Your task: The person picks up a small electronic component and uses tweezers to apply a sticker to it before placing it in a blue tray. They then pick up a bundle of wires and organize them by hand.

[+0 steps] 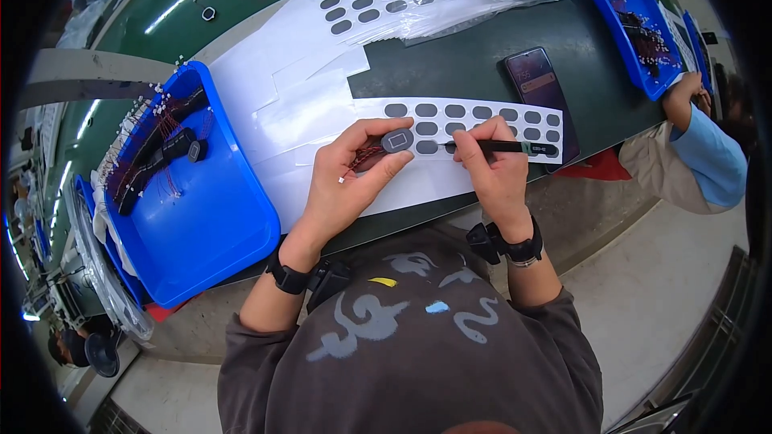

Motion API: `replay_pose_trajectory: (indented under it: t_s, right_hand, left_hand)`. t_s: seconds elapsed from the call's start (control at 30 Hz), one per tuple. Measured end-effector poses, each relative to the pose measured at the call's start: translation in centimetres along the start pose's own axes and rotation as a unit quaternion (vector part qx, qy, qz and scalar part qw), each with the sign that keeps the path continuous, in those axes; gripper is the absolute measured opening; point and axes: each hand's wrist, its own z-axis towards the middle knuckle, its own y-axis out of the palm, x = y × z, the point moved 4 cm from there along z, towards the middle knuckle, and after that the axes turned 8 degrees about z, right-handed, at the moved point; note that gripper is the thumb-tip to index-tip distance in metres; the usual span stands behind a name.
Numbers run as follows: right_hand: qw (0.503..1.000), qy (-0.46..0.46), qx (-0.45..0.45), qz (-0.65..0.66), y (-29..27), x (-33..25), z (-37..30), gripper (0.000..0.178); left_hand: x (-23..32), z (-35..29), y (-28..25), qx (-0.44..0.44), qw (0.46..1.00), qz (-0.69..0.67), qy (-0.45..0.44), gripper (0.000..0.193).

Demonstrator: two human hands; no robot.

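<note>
Left hand's grip pinching dark-grey oval part with red wires, at left side of white sheet of grey oval stickers. Right hand's grip holding slim black tweezers, pale lettering on handle.

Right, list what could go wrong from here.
The red wires bunched in the left hand could get tugged loose from the oval component. The black tweezers in the right hand, close to a gray oval sticker, might crease it. The sticker sheet overlaps the smartphone, so it could shift if the phone is moved.
</note>
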Motion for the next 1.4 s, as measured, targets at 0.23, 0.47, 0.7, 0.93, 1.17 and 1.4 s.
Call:
replay_pose_trajectory:
  t_s: [0.23,0.47,0.7,0.93,1.17,1.4]
  right_hand:
    - [0.961,-0.075,-0.001,0.267,-0.1,-1.3,0.9,0.019]
    - [0.916,0.117,-0.048,0.381,1.6,-1.9,1.7,0.022]
    - [0.904,0.124,-0.040,0.406,1.8,-1.5,1.4,0.024]
    - [0.910,0.123,-0.025,0.396,2.1,-1.3,1.4,0.023]
    - [0.907,0.108,-0.027,0.407,2.2,-0.9,1.4,0.022]
    - [0.913,0.114,-0.022,0.391,2.3,-1.1,1.3,0.021]
  left_hand:
    - [0.2,-0.3,0.1,-0.012,1.000,0.009,0.016,0.036]
    - [0.1,-0.2,0.2,-0.046,0.998,0.005,0.032,0.035]
    - [-0.3,-0.1,0.2,-0.035,0.998,0.009,0.045,0.035]
    - [-0.2,-0.1,0.2,-0.032,0.998,0.014,0.056,0.037]
    - [-0.2,-0.2,0.2,-0.046,0.998,0.013,0.040,0.041]
    - [-0.2,-0.2,0.2,-0.041,0.998,0.018,0.036,0.041]
